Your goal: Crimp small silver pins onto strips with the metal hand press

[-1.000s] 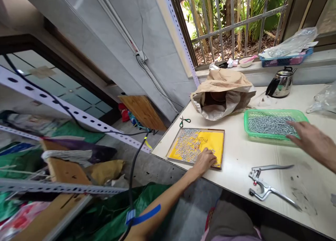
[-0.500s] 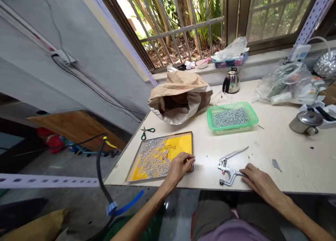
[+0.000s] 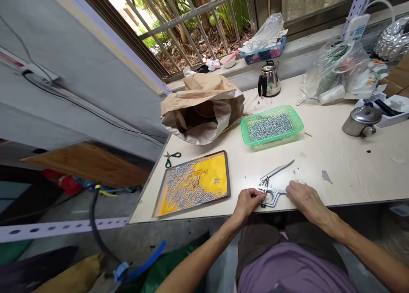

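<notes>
On the table's front part lies a pair of silver snap-fastener pliers (image 3: 276, 194), with its upper handle swung open and a spring and red tip at its jaws. My right hand (image 3: 306, 199) grips the end of the lower handle. My left hand (image 3: 247, 204) is at the jaws, thumb and forefinger pinched together; whatever is between them is too small to make out. To the left lies a shallow tray (image 3: 228, 173) with a yellow lining, many small silver metal pins heaped in its left part and a few apart at the right.
A green basket (image 3: 244, 133) of small metal pieces stands behind the pliers. Green-handled scissors (image 3: 172, 155) lie by the tray. Behind are an open brown paper bag (image 3: 204, 88) and a kettle (image 3: 270, 80). A steel lidded cup (image 3: 361, 122) and plastic bags (image 3: 335, 71) stand right.
My left hand has moved right, from above the tray's right edge to the pliers' jaws. My right hand stays at the pliers' handle. The view has shifted slightly.
</notes>
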`<control>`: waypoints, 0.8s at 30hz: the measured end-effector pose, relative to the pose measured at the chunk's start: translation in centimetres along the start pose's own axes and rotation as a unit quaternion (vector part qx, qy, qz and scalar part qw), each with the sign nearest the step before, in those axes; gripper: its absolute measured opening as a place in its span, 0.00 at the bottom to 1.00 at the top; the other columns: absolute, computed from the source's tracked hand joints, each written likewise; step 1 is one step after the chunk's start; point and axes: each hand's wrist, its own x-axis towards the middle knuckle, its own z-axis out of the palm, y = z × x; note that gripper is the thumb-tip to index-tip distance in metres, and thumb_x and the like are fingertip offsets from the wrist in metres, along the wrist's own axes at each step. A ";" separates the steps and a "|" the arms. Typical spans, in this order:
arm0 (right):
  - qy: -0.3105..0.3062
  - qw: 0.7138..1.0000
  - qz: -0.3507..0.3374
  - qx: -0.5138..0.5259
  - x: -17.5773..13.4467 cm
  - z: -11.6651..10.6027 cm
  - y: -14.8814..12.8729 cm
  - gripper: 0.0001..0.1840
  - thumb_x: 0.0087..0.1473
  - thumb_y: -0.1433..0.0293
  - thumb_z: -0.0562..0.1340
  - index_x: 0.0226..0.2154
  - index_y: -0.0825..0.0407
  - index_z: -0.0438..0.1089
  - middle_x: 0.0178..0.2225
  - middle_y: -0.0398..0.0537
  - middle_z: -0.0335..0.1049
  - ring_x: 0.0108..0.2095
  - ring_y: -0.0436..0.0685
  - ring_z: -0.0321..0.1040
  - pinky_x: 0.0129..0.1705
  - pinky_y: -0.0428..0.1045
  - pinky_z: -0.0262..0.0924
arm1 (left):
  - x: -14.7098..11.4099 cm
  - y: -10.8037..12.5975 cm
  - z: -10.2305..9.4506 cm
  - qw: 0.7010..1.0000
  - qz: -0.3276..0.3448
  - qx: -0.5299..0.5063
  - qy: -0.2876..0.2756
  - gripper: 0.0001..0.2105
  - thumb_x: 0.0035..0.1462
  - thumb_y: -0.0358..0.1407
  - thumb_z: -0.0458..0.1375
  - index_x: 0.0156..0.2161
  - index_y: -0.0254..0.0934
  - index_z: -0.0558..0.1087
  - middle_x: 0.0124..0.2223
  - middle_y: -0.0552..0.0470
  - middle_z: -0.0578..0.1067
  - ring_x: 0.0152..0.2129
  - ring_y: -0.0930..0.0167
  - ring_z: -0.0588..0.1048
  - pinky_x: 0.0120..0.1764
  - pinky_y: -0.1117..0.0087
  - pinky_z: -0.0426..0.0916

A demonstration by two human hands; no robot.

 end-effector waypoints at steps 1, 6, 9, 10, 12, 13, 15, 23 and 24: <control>0.007 1.000 -0.003 -0.006 -0.1 0.2 0.0 0.13 0.57 0.80 0.51 0.25 0.50 0.63 0.27 0.45 0.65 0.26 0.52 0.60 0.28 0.48 0.49 | 0.0 0.0 0.1 1.000 0.000 0.008 0.002 0.12 0.44 0.39 0.62 0.28 0.29 0.76 0.25 0.51 0.76 0.22 0.75 0.69 0.25 0.77 0.60; 0.047 0.998 -0.016 -0.048 -0.8 0.9 -0.1 0.14 0.57 0.80 0.51 0.25 0.51 0.63 0.25 0.45 0.64 0.25 0.52 0.59 0.28 0.49 0.47 | -0.2 -0.1 0.4 0.999 -0.017 0.048 0.014 0.08 0.45 0.35 0.59 0.28 0.30 0.75 0.22 0.53 0.74 0.19 0.76 0.68 0.23 0.77 0.59; 0.051 0.997 -0.028 -0.058 -0.9 1.0 -0.1 0.14 0.56 0.81 0.51 0.25 0.51 0.64 0.25 0.46 0.64 0.26 0.53 0.59 0.29 0.50 0.47 | -0.4 0.1 0.3 0.997 -0.029 0.075 -0.008 0.08 0.46 0.35 0.58 0.27 0.30 0.75 0.19 0.55 0.71 0.18 0.76 0.67 0.23 0.77 0.59; 0.049 0.997 -0.034 -0.056 -0.8 1.0 -0.1 0.14 0.56 0.81 0.52 0.25 0.51 0.64 0.25 0.46 0.64 0.26 0.53 0.59 0.29 0.50 0.47 | -0.5 0.2 0.2 0.995 -0.028 0.090 -0.016 0.08 0.46 0.35 0.58 0.26 0.31 0.75 0.18 0.56 0.70 0.17 0.76 0.67 0.23 0.77 0.59; 0.041 0.997 -0.043 -0.051 -0.7 1.0 0.1 0.13 0.55 0.81 0.52 0.25 0.51 0.64 0.25 0.45 0.64 0.26 0.53 0.59 0.29 0.50 0.47 | -0.5 0.5 0.0 0.991 -0.023 0.126 -0.035 0.08 0.45 0.36 0.58 0.23 0.31 0.74 0.16 0.57 0.68 0.16 0.76 0.65 0.22 0.77 0.57; 0.036 0.997 -0.046 -0.049 -0.6 1.0 0.1 0.13 0.55 0.82 0.52 0.25 0.51 0.64 0.25 0.45 0.64 0.26 0.53 0.59 0.29 0.50 0.47 | -0.5 0.7 -0.1 0.989 -0.025 0.140 -0.044 0.09 0.45 0.36 0.58 0.21 0.32 0.72 0.15 0.58 0.66 0.15 0.77 0.64 0.21 0.77 0.56; 0.022 0.998 -0.043 -0.039 -0.5 1.0 0.3 0.13 0.55 0.81 0.53 0.26 0.51 0.64 0.26 0.45 0.64 0.26 0.53 0.59 0.29 0.50 0.47 | -0.5 0.9 -0.2 0.986 -0.042 0.147 -0.064 0.11 0.45 0.38 0.59 0.18 0.32 0.70 0.13 0.59 0.63 0.14 0.78 0.62 0.20 0.77 0.55; -0.035 0.999 -0.017 0.033 0.9 -0.3 2.4 0.23 0.51 0.61 0.64 0.48 0.52 0.63 0.50 0.58 0.65 0.47 0.63 0.63 0.43 0.54 0.60 | -0.7 1.2 0.1 0.986 -0.118 0.088 -0.073 0.09 0.47 0.36 0.59 0.22 0.32 0.68 0.13 0.61 0.62 0.11 0.79 0.61 0.15 0.78 0.55; -0.037 0.999 -0.012 0.025 1.3 -0.4 3.0 0.30 0.49 0.58 0.65 0.52 0.52 0.61 0.55 0.61 0.61 0.52 0.66 0.59 0.46 0.58 0.59 | -0.8 1.2 0.1 0.987 -0.121 0.080 -0.070 0.09 0.47 0.36 0.59 0.22 0.32 0.68 0.13 0.61 0.62 0.11 0.79 0.61 0.15 0.79 0.56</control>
